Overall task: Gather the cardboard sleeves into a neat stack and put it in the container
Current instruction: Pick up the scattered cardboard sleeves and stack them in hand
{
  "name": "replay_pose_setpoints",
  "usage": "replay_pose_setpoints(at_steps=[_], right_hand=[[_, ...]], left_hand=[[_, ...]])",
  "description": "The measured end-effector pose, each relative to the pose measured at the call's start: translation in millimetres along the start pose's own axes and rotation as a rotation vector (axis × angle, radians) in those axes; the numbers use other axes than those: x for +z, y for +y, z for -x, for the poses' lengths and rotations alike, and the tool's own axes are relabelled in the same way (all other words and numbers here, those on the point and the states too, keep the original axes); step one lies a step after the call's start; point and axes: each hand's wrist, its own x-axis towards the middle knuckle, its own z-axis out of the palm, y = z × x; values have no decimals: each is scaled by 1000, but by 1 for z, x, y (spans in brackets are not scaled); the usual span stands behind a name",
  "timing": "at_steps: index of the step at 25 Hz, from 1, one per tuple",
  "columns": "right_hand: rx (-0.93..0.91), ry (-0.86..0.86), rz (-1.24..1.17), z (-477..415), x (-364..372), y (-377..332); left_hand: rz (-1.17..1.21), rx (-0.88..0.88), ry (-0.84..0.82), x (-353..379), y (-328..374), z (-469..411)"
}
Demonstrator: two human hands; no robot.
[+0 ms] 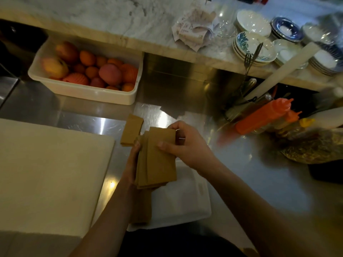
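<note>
Both my hands hold a fanned stack of brown cardboard sleeves (159,160) above the steel counter. My left hand (132,164) supports the stack's left edge from beneath. My right hand (182,143) grips its top right corner, thumb on the top sleeve. One loose sleeve (130,130) lies flat on the counter just beyond the stack. More sleeves (142,206) lie under my left forearm, on the left edge of a shallow white container (185,201) that sits below the held stack.
A large cream cutting board (50,173) fills the left. A white tub of fruit (83,91) stands at the back. Orange squeeze bottles (263,115), utensils and a bag crowd the right. Bowls and plates (256,47) sit on the marble ledge.
</note>
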Motion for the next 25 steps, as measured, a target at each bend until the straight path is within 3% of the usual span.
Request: replay_pose_setpoints(at_steps=[4, 7, 11, 15, 20, 25], right_hand=[[-38, 177, 181, 3, 21, 14], [7, 251, 195, 11, 38, 21], [160, 118, 0, 20, 51, 25], [172, 18, -164, 26, 70, 26], [220, 30, -327, 27, 88, 20], [335, 105, -459, 28, 97, 18]], left_hand=[[105, -116, -33, 9, 7, 13], [110, -94, -7, 1, 4, 17], [51, 45, 18, -6, 8, 22], [-123, 125, -22, -16, 17, 29], [-337, 161, 39, -21, 25, 34], [-461, 190, 224, -23, 34, 37]])
